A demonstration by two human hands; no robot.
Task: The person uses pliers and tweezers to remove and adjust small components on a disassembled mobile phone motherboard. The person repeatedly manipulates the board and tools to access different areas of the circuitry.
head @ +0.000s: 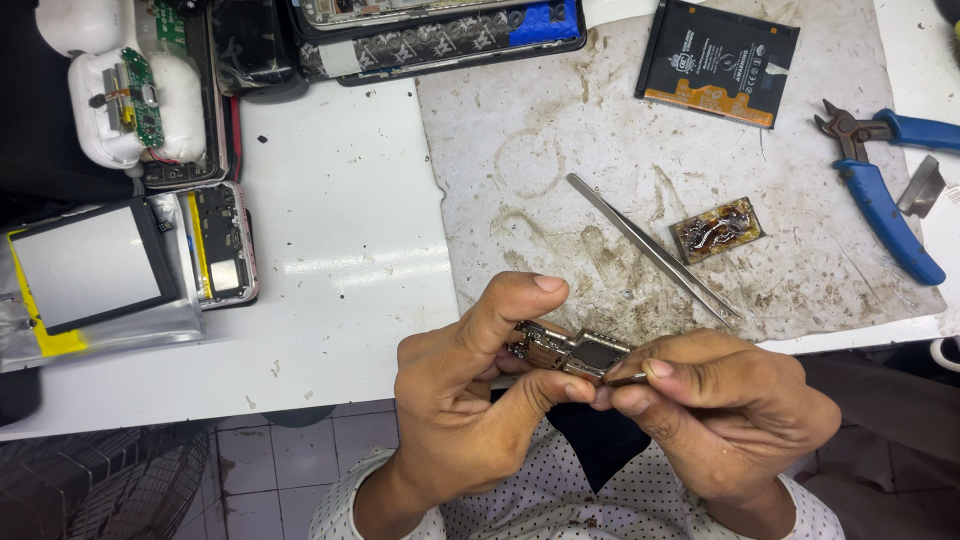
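From the head view, I hold a small metal-shielded circuit board (572,352) between both hands, near the front edge of the white worktop (340,250). My left hand (470,390) pinches its left end, thumb arched over the top. My right hand (715,410) closes narrow around the right end, fingertips pressed together on it. Just beyond my hands, a pair of long steel tweezers (650,245) lies slanted on the stained grey mat (600,150), beside a small brown flux-smeared component (717,229). Far right lie blue-handled cutters (885,190); farther back, a flat black battery (717,60). To the left sits an opened phone (222,245).
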